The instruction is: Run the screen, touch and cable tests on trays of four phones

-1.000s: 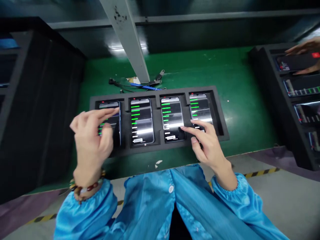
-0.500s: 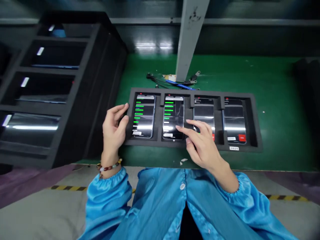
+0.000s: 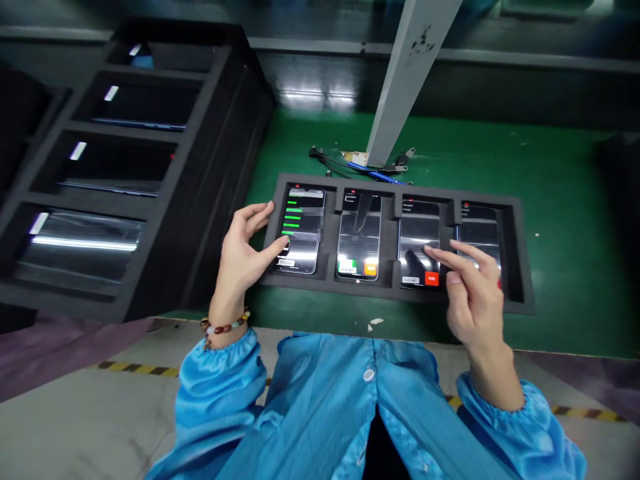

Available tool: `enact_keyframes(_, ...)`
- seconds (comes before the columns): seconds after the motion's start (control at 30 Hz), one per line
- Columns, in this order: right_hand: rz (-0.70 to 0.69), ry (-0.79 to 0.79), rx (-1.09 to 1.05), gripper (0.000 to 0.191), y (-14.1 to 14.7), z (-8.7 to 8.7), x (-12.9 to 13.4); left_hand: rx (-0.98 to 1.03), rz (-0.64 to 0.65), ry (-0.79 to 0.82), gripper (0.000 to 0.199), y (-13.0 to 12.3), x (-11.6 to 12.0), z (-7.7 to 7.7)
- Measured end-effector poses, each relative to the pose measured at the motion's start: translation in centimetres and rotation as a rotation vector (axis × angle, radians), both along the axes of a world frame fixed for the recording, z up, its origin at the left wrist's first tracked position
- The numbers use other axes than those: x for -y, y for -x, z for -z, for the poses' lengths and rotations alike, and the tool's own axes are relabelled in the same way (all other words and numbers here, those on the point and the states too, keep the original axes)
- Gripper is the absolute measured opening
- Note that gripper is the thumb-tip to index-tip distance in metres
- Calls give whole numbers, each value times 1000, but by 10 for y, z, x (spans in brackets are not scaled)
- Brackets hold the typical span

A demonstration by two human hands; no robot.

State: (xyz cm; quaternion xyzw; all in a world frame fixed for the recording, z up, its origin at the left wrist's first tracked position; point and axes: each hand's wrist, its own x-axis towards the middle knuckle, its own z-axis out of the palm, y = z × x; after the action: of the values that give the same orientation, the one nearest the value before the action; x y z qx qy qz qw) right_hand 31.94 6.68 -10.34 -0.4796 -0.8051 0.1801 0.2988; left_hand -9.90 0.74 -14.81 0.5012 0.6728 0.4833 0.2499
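Note:
A dark foam tray (image 3: 390,292) lies on the green table, with a phone in each of its compartments. My left hand (image 3: 247,247) is open at the tray's left end, its thumb over the leftmost phone (image 3: 303,230), whose screen shows green lines. The second phone (image 3: 359,233) has a green and an orange patch at its bottom. With fingers apart, my right hand (image 3: 475,293) has a fingertip at the screen of the third phone (image 3: 419,227), which shows a red button. That hand partly covers the rightmost phone (image 3: 480,227).
Stacked black foam trays (image 3: 165,157) holding phones stand at the left. Behind the tray, a grey metal post (image 3: 410,80) rises beside black cables and a blue pen-like item (image 3: 377,175). Small white scraps (image 3: 375,323) lie near the table's front edge.
My right hand has moved right, from the second phone to the third. The second phone's green lines have given way to green and orange patches. My left thumb has moved over the leftmost phone.

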Motion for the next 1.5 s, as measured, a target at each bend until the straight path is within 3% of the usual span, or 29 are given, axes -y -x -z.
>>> enact_keyframes(0.2,138,-22,-54,41,-23,-4,0,6,-19,23,67,-4,0,-5)
enact_keyframes(0.4,315,-37,-140,43,-49,-4,-8,-31,98,83,90,-3,6,-13)
enact_keyframes(0.57,437,46,-72,44,-69,3,-22,-67,22,65,73,-8,1,-15)
enact_keyframes(0.97,311,188,49,50,-88,13,-49,-232,-33,116,57,-11,-38,-16)
enact_keyframes(1.17,320,136,0,48,-84,19,-52,-192,-135,57,45,-12,-38,-9)
enact_keyframes(1.5,354,132,-55,44,-81,15,-49,-185,-152,51,43,-13,-37,-10)
